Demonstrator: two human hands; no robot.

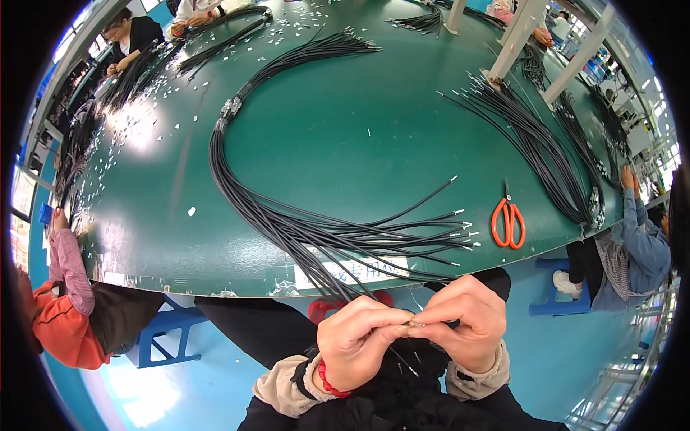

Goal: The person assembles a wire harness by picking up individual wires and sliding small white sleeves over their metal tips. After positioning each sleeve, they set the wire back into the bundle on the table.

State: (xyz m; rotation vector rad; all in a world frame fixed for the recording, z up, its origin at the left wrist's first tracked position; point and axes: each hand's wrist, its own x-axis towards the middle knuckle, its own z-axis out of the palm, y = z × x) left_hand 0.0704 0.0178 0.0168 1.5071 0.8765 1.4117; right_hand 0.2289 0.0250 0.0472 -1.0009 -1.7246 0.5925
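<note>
In front of my body, past the table's near edge, my left hand and my right hand meet fingertip to fingertip. Both pinch the stripped end of a black cable; its fine detail is too small to make out. Several cables from a long black bundle run over the edge toward my left hand, and a pale-tipped end hangs beneath it. The bundle curves across the green table and is tied by a clear band. Small scissors with orange handles lie to the right, touched by neither hand.
More black cable bundles lie on the right beside pale metal posts. White scraps dot the green table. People sit at both sides and at the far left. A blue stool stands at left.
</note>
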